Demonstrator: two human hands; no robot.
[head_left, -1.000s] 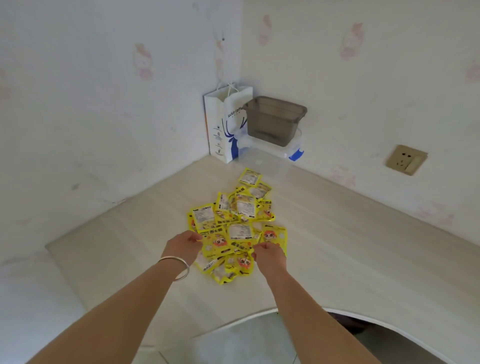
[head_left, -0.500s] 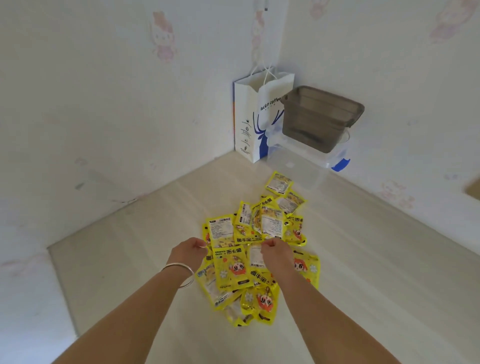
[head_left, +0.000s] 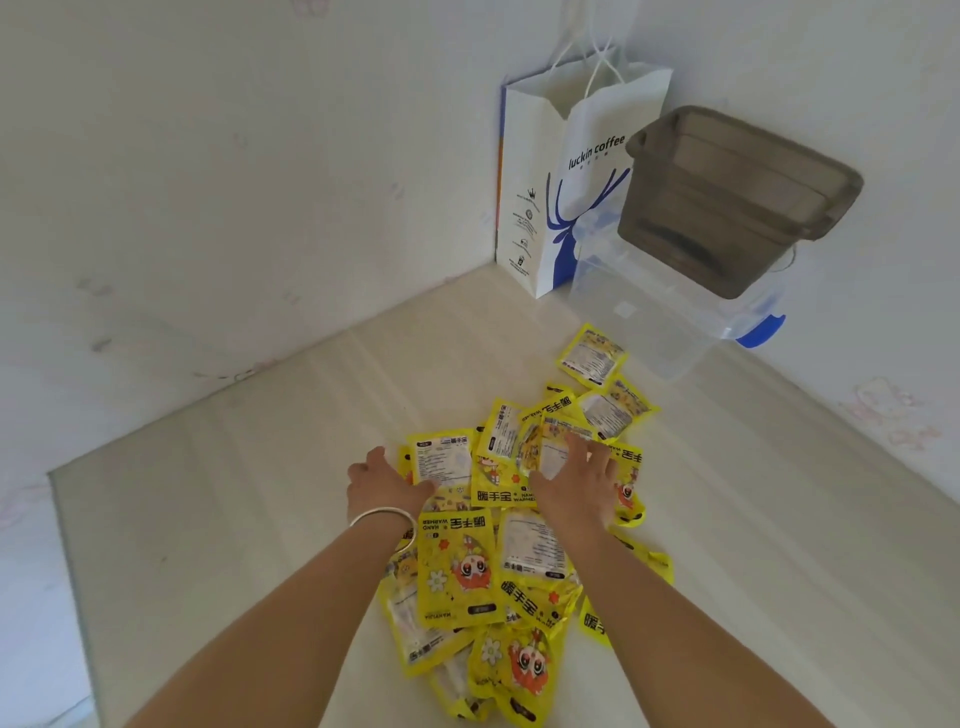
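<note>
Head view: both grips have moved from the near part of the pile of yellow packets (head_left: 457, 566) to its far middle, so the sorting is only beginning. The right grip (head_left: 576, 480) presses with spread fingers on one packet. The left grip (head_left: 382, 486) touches the left edge, its fingers unclear. The pile lies mid-tabletop (head_left: 234, 519) with its long axis running near to far and slanting right toward the clear box (head_left: 639, 312) — single packets point every way.

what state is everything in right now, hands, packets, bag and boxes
packets, loose overlapping pile, some face up, some face down
left hand, resting on the pile's left edge
right hand, fingers spread, flat on the packets
paper bag, upright, top open
grey bin, lidless, tilted on the clear box
clear box, upright, under the bin
</note>
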